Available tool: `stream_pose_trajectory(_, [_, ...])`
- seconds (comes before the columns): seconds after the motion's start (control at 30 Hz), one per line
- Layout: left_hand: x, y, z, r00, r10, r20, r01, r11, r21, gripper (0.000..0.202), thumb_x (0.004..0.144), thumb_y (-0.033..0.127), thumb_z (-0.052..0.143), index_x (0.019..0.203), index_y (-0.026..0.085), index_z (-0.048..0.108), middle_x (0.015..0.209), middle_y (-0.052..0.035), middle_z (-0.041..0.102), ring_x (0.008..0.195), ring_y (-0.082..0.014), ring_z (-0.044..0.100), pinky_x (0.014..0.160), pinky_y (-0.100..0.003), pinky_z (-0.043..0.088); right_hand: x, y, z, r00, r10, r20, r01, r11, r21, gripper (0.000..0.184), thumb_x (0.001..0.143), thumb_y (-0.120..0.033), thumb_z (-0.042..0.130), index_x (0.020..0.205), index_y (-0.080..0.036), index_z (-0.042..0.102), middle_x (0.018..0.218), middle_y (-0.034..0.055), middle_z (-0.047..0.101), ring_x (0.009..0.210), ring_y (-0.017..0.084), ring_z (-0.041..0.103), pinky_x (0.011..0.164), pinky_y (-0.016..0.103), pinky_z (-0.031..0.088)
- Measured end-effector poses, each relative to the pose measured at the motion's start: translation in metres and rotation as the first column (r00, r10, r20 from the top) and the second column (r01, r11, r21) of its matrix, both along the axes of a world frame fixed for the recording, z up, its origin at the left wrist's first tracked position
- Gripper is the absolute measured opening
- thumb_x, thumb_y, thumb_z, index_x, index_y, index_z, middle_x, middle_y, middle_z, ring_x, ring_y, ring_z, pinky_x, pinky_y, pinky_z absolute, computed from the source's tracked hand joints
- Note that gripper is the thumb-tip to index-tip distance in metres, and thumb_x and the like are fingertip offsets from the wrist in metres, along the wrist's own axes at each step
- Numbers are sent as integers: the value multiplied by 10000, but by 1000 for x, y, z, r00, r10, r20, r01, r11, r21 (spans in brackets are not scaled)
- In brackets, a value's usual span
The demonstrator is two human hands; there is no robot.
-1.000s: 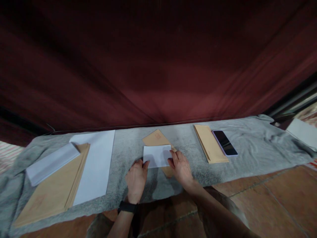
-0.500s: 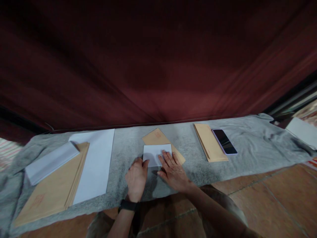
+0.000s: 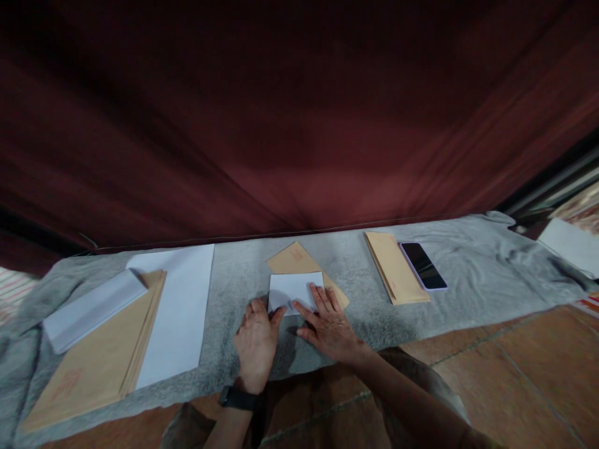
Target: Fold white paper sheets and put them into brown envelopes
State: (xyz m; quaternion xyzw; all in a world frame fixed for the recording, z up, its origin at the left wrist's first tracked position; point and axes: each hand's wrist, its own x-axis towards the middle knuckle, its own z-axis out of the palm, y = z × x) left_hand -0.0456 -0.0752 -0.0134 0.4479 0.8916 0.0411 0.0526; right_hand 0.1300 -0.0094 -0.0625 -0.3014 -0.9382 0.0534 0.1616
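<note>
A folded white sheet (image 3: 294,288) lies on a brown envelope (image 3: 292,259) in the middle of the grey cloth (image 3: 243,274). My right hand (image 3: 327,324) lies flat and open across the sheet's lower right part, fingers spread. My left hand (image 3: 256,340), a dark band at its wrist, rests at the sheet's lower left corner, its fingers touching the edge; they look stretched out.
At the left lie a stack of brown envelopes (image 3: 98,362), a white sheet (image 3: 180,312) and a folded white paper (image 3: 91,308). At the right are more brown envelopes (image 3: 393,268) and a phone (image 3: 423,266). A dark red curtain (image 3: 299,125) hangs behind. Tiled floor (image 3: 515,374) lies in front.
My right hand has moved from the sheet's right edge onto its lower part and flattened. My left hand has shifted slightly toward the sheet's corner.
</note>
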Motion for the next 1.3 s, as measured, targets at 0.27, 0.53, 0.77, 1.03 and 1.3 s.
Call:
stream_pose_trajectory(0.27, [-2,0,-6,998,-54,-25,54,999,2,476,1001,522,401,1138,114,604,1029,-197,696,954,-302,695,703,-326,490,6,1,-1,999,37,-8,-37,999,14,637,949,-514,612,1532,-357,409,1687,133,152,1514,399,229,1163,650,275])
stream_pose_trajectory(0.53, [-4,0,-7,998,-54,-37,54,999,0,486,986,546,422,1103,119,623,1028,-185,694,942,-290,701,707,-322,507,23,1,4,999,28,39,-29,999,25,676,942,-476,630,1540,-251,411,1657,173,236,1496,369,295,1174,609,299])
stream_pose_trajectory(0.77, [-6,5,6,985,48,167,-45,999,-22,321,951,460,542,1049,160,601,998,-150,725,928,-280,720,694,-318,481,34,-1,2,999,8,38,-8,1000,3,753,960,-467,576,1567,-99,325,1624,216,293,1505,331,290,1203,537,302])
stream_pose_trajectory(1.03, [-11,17,4,625,0,780,-301,923,241,370,864,212,540,1227,175,475,706,17,650,582,-152,623,559,-254,452,27,-1,3,999,-41,-19,40,998,-42,666,971,-369,544,1542,-78,362,1582,207,392,1491,312,324,1213,559,284])
stream_pose_trajectory(1.3, [-10,12,20,224,-307,925,-401,836,374,479,742,447,645,1123,156,642,632,30,571,564,-120,541,566,-252,429,27,29,28,923,-144,-357,8,934,-358,467,913,-136,466,1316,-272,658,1354,63,664,1297,235,569,1189,550,307])
